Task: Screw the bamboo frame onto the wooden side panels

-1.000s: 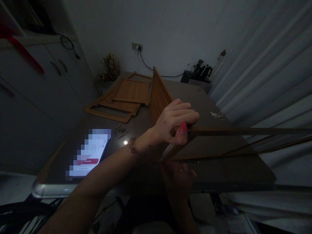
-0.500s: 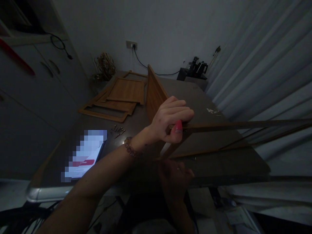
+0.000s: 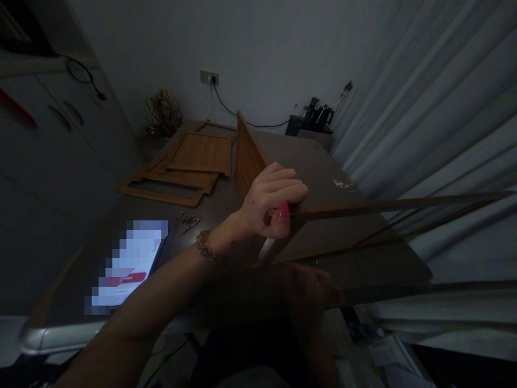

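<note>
My left hand (image 3: 275, 199) is closed round the top corner where an upright wooden panel (image 3: 252, 153) meets a wooden frame (image 3: 383, 207). The panel stands on edge and runs away from me; the frame stretches off to the right. In shadow below that corner, close to the table's front edge, is my right hand (image 3: 311, 288). It is dark and smeared by motion, so its fingers do not show clearly. Several screws (image 3: 188, 220) lie loose on the table left of the panel.
Flat wooden panels and frames (image 3: 200, 153) are stacked at the table's (image 3: 307, 161) back left. A lit tablet or phone (image 3: 133, 264) lies at the front left. Small white pieces (image 3: 342, 184) sit on the right. Beyond are a kettle (image 3: 324, 116) and curtains (image 3: 444, 108).
My right hand has moved slightly right and away from the foot of the corner. My left hand keeps its grip. The whole view has shifted a little.
</note>
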`<state>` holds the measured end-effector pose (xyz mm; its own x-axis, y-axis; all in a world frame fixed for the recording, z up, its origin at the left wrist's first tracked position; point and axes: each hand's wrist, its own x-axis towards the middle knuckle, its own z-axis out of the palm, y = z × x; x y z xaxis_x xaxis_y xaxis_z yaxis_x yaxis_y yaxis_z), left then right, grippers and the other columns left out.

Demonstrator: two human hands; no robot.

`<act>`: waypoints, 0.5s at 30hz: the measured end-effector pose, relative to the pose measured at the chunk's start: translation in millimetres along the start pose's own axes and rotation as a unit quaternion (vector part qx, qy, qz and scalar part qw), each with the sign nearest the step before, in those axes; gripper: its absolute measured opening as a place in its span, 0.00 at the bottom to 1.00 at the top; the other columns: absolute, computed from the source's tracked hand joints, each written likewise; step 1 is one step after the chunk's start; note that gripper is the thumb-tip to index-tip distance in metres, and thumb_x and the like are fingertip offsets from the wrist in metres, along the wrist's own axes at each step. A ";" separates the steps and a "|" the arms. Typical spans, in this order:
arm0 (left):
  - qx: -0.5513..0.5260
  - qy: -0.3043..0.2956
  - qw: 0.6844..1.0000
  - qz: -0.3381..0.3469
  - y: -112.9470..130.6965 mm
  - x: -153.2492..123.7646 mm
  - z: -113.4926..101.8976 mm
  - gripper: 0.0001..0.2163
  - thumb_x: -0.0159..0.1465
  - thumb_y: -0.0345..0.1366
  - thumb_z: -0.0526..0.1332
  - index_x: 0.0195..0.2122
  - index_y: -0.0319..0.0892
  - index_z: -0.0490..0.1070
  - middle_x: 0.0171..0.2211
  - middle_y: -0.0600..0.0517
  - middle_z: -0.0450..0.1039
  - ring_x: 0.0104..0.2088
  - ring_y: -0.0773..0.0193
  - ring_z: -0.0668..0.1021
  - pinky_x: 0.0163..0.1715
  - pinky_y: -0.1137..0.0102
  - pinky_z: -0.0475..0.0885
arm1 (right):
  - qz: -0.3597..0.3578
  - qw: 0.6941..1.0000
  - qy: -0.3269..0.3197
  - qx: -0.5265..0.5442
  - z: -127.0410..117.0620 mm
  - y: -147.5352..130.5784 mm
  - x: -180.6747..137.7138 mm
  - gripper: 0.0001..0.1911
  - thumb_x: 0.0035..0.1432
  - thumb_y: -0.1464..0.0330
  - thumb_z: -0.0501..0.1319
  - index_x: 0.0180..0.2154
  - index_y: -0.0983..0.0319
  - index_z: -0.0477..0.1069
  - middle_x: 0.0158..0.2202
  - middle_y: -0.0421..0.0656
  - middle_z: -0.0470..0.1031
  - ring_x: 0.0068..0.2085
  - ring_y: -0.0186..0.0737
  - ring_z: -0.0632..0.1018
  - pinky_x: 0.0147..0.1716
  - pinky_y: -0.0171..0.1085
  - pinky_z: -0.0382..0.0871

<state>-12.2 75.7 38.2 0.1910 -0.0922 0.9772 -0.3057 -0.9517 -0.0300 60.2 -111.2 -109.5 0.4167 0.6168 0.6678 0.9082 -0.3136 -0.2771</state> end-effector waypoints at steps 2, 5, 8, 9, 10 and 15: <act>-0.008 0.001 1.000 0.002 -0.5 -0.2 -0.1 0.21 0.70 0.47 0.35 0.22 0.44 0.49 0.16 0.56 0.54 0.19 0.65 0.59 0.26 0.63 0.55 | -0.014 0.999 0.021 -0.020 -5.9 35.0 9.1 0.10 0.65 0.62 0.57 0.37 0.58 0.74 0.33 0.43 0.79 0.40 0.44 0.71 0.45 0.45 0.55; -0.019 0.002 1.000 -0.003 -0.4 -0.6 -0.5 0.21 0.70 0.47 0.35 0.22 0.44 0.49 0.16 0.56 0.53 0.19 0.65 0.58 0.26 0.63 0.55 | -0.065 0.997 -0.017 -0.030 -14.4 84.0 20.4 0.10 0.64 0.61 0.58 0.41 0.58 0.74 0.38 0.44 0.78 0.42 0.45 0.70 0.47 0.45 0.57; -0.033 -0.006 0.999 -0.013 0.5 -1.0 -1.4 0.21 0.70 0.48 0.36 0.22 0.44 0.49 0.16 0.56 0.53 0.19 0.66 0.58 0.27 0.63 0.55 | -0.131 0.989 -0.062 -0.013 -18.1 111.9 26.3 0.09 0.64 0.62 0.59 0.42 0.57 0.75 0.39 0.43 0.78 0.44 0.44 0.70 0.48 0.44 0.59; -0.036 -0.007 0.999 -0.016 0.6 -1.3 -1.6 0.22 0.70 0.48 0.36 0.22 0.44 0.50 0.16 0.56 0.54 0.19 0.65 0.58 0.27 0.63 0.55 | -0.152 0.985 -0.080 -0.005 -18.0 116.0 27.4 0.09 0.64 0.62 0.58 0.42 0.56 0.75 0.40 0.42 0.78 0.44 0.44 0.70 0.48 0.43 0.60; -0.037 -0.006 0.999 -0.019 0.6 -1.7 -1.8 0.22 0.70 0.48 0.36 0.22 0.44 0.50 0.16 0.56 0.54 0.20 0.65 0.58 0.27 0.63 0.55 | -0.169 0.981 -0.097 0.002 -17.4 118.0 28.3 0.10 0.64 0.63 0.58 0.43 0.56 0.75 0.41 0.42 0.78 0.44 0.43 0.70 0.48 0.43 0.60; -0.030 -0.005 0.999 -0.024 -0.6 -3.7 -2.3 0.23 0.70 0.50 0.35 0.22 0.44 0.50 0.16 0.55 0.55 0.20 0.65 0.59 0.27 0.63 0.55 | -0.202 0.970 -0.131 0.034 -12.2 114.7 32.1 0.10 0.65 0.63 0.57 0.44 0.57 0.74 0.44 0.42 0.77 0.46 0.42 0.71 0.50 0.41 0.62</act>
<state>-14.8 77.2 35.1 0.2169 -0.0498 0.9749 -0.3503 -0.9362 0.0301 177.3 -136.2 -111.4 0.0146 0.8449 0.5347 0.9961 0.0344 -0.0815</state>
